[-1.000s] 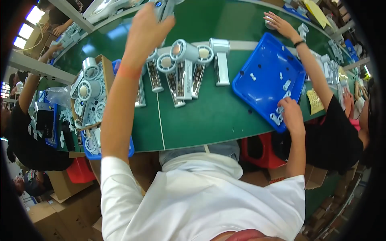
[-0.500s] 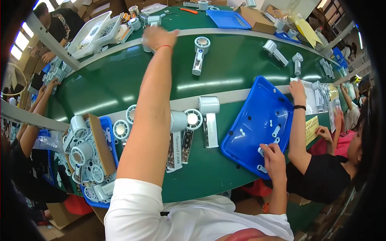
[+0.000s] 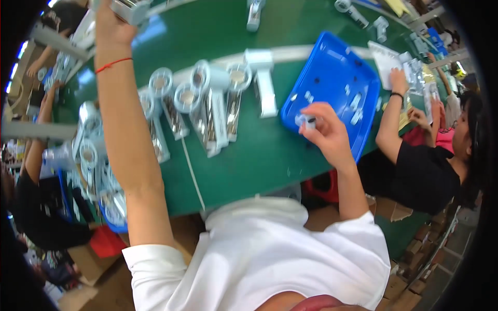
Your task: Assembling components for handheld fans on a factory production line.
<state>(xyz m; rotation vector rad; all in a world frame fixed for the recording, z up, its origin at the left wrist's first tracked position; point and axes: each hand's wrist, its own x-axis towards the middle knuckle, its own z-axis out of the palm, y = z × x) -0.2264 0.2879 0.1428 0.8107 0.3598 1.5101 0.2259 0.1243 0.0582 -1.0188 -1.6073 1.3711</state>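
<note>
At the upper left edge, my left hand (image 3: 111,28) is closed around a pale blue handheld fan (image 3: 130,11); its fingertips are partly cut off by the picture's rim. My right hand (image 3: 332,136) pinches a small pale plastic part (image 3: 305,121) with a dark spot, above the near left corner of a blue tray (image 3: 332,57). More small pale parts (image 3: 356,109) lie inside that tray. Between my arms, several handheld fans lie in a row with their inner parts exposed, among them one fan (image 3: 237,101). A separate fan (image 3: 263,85) rests beside the tray.
Left of my left arm stands a heap of fans (image 3: 91,155) over a blue bin (image 3: 115,223). More fans (image 3: 254,15) lie on the far green surface. A co-worker's hand (image 3: 398,82) is right of the tray; other people's arms reach in at the left.
The view has tilted, so the table sits higher. My left hand has taken a fan and moved left. My right hand has risen from the tray with a small part.
</note>
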